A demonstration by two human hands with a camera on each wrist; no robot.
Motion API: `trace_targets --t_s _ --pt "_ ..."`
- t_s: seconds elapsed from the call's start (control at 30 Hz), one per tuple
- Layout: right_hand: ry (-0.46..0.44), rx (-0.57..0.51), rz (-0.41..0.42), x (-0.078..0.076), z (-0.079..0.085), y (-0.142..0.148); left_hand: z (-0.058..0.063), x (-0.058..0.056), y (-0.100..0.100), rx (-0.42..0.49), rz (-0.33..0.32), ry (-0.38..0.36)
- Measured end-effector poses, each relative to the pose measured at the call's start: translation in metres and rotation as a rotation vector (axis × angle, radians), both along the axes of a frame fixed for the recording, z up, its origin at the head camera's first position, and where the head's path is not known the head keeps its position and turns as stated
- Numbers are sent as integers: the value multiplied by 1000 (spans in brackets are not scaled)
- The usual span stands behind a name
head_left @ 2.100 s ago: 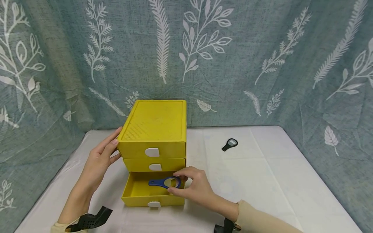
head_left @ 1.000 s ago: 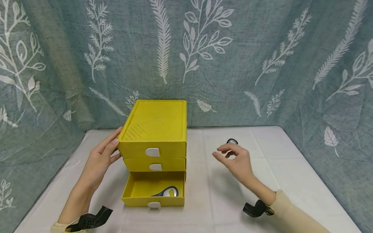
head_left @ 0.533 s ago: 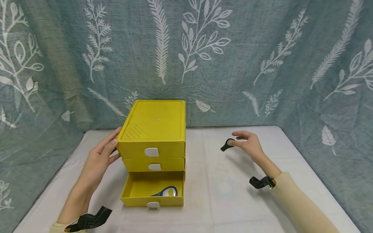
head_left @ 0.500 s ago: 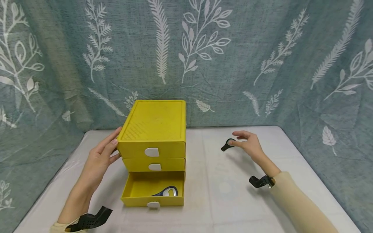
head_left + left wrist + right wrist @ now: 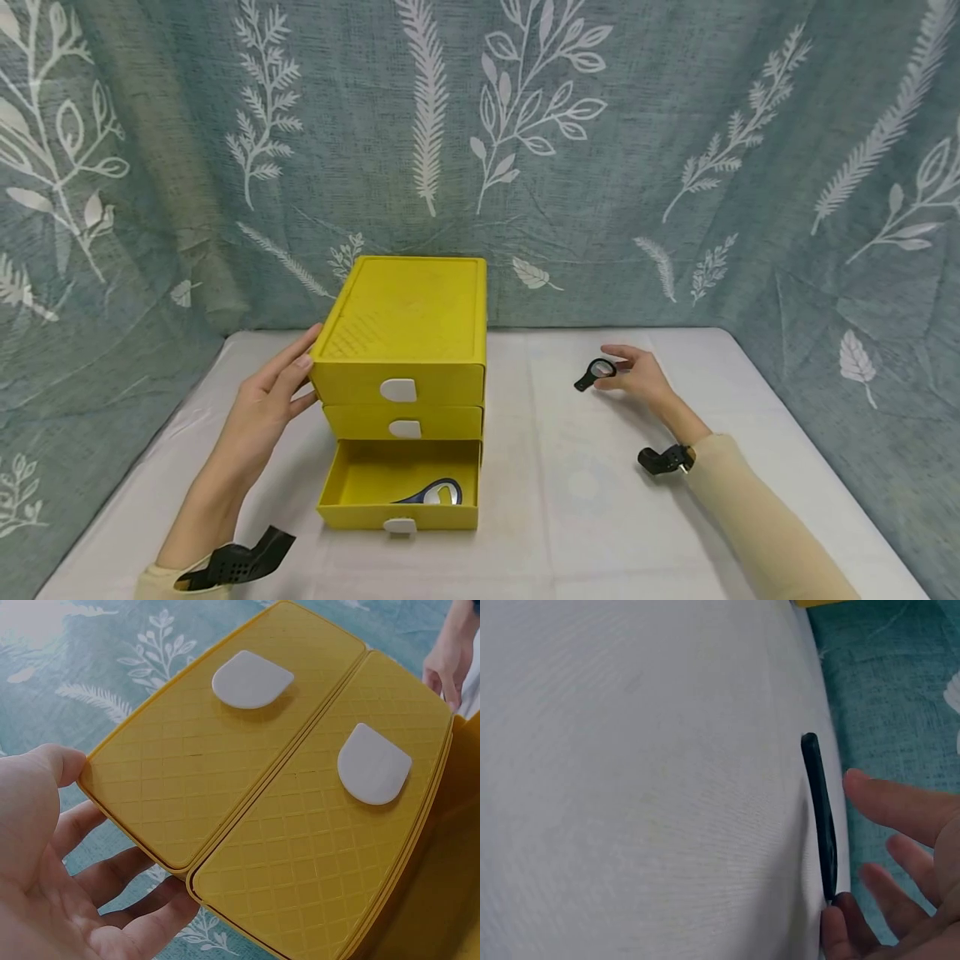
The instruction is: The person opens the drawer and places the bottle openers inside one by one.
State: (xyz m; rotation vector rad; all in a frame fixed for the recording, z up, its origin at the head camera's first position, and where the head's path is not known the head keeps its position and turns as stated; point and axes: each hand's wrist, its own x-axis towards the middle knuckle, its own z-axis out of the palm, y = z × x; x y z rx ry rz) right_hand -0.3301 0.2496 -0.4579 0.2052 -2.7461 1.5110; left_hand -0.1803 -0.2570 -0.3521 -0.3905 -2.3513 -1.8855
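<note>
A yellow cabinet of small drawers (image 5: 408, 308) stands left of the table's middle, its bottom drawer (image 5: 360, 518) pulled out. Inside that drawer lies a blue magnifying glass (image 5: 442, 493), its lens end leaning toward the front wall. My left hand (image 5: 262, 408) rests against the cabinet's left front corner, fingers along the side and thumb (image 5: 64, 763) at the front edge. At the back right, my right hand (image 5: 641, 379) pinches the lens end of a black magnifying glass (image 5: 588, 379) between thumb and finger; the right wrist view shows this magnifying glass (image 5: 821, 817) edge-on.
White cloth (image 5: 585, 533) covers the table. A patterned blue-green curtain (image 5: 525, 167) hangs behind it and along both sides. The two upper drawers have white tabs (image 5: 397, 390) and are pushed in. Each wrist wears a black camera mount (image 5: 663, 460).
My right hand has let go of the blue magnifying glass inside the bottom drawer, moved right and back, and reached the black magnifying glass. My left hand has stayed on the cabinet.
</note>
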Motion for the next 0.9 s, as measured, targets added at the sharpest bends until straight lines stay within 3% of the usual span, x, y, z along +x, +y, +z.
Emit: trace_targets --t_s 0.23,0.6,0.9 --pt "31 8 20 -1 -6 -2 0 0 0 6 -4 3" --pt "-11 52 46 6 -8 -4 -1 -1 0 -21 10 -1" --pt "113 150 87 9 -10 -6 -1 0 0 -28 14 2"
